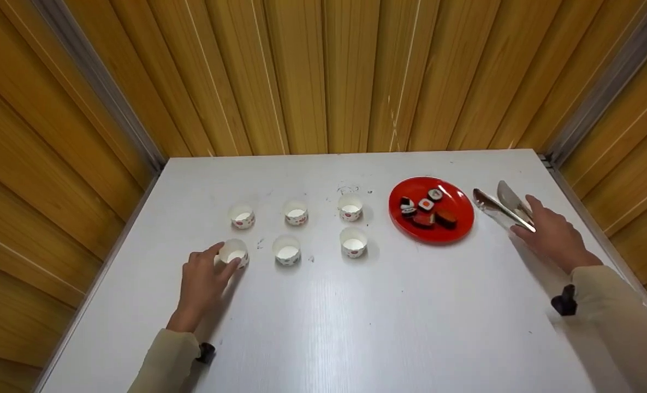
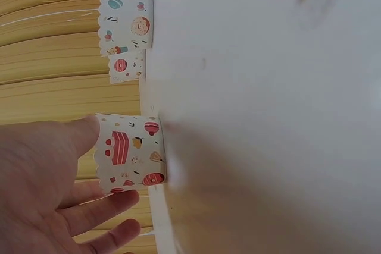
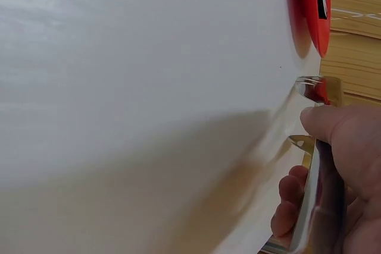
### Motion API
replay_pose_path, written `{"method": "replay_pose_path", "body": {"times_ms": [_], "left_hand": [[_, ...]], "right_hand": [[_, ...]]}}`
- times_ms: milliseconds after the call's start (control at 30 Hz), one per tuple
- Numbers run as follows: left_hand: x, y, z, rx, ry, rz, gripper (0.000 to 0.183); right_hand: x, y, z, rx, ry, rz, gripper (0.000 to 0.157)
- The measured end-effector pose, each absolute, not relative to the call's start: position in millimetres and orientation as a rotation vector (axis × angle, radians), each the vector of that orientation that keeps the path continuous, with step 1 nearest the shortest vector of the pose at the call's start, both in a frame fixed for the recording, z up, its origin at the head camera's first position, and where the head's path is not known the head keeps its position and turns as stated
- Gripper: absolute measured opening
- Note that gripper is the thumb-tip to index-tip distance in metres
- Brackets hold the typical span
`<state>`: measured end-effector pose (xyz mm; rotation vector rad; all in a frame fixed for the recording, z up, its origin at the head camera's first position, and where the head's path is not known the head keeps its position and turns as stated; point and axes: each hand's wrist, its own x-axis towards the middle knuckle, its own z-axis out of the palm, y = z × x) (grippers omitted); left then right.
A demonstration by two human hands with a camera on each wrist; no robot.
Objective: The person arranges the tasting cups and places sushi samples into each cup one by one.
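My left hand (image 1: 200, 284) holds a white paper baking cup (image 2: 131, 153) at its left side, thumb on one side and fingers on the other. The cup is printed with cake and sweet pictures and stands upright on the table. My right hand (image 1: 558, 237) grips shiny metal tongs (image 1: 503, 210) at the table's right; their two arms are spread, tips toward the back left. In the right wrist view, the thumb lies along one arm of the tongs (image 3: 324, 194) and the fingers curl beneath. Left of the tongs sits a red plate (image 1: 427, 236) bearing several small sushi pieces (image 1: 425, 204).
More paper cups stand in two rows across the white table (image 1: 323, 327), among them a back cup (image 1: 296, 218) and a front cup (image 1: 353, 248). A wood-patterned wall (image 1: 350, 82) rises behind the table, with side panels left and right.
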<state>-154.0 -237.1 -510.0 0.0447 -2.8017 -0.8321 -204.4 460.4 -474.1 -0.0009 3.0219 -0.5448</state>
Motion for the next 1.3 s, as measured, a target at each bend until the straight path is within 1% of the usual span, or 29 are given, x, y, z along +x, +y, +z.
{"method": "replay_pose_path", "body": {"times_ms": [200, 400, 667, 767, 933, 1167, 1300], "left_hand": [[-153, -238, -510, 0.018, -2.798, -0.817, 0.061], [-152, -239, -509, -0.014, -2.799, -0.809, 0.061], [-153, -239, -509, -0.011, -2.801, -0.803, 0.060], [-153, -239, -510, -0.007, -2.802, -0.801, 0.060], [-152, -239, -510, 0.002, -2.807, -0.814, 0.059], [-153, -240, -509, 0.031, -2.827, -0.845, 0.061], [-153, -241, -509, 0.037, -2.827, -0.829, 0.063]], "right_hand": [[-206, 464, -464, -0.060, 3.049, -0.475, 0.077], [-214, 463, -451, -0.199, 3.113, -0.396, 0.063], [-230, 452, -425, -0.222, 3.047, -0.441, 0.068], [-234, 446, -417, -0.216, 3.049, -0.433, 0.065], [-241, 437, -409, -0.212, 3.068, -0.375, 0.055], [-250, 422, -404, -0.279, 3.077, -0.302, 0.054], [-253, 414, -403, -0.339, 3.094, -0.232, 0.045]]}}
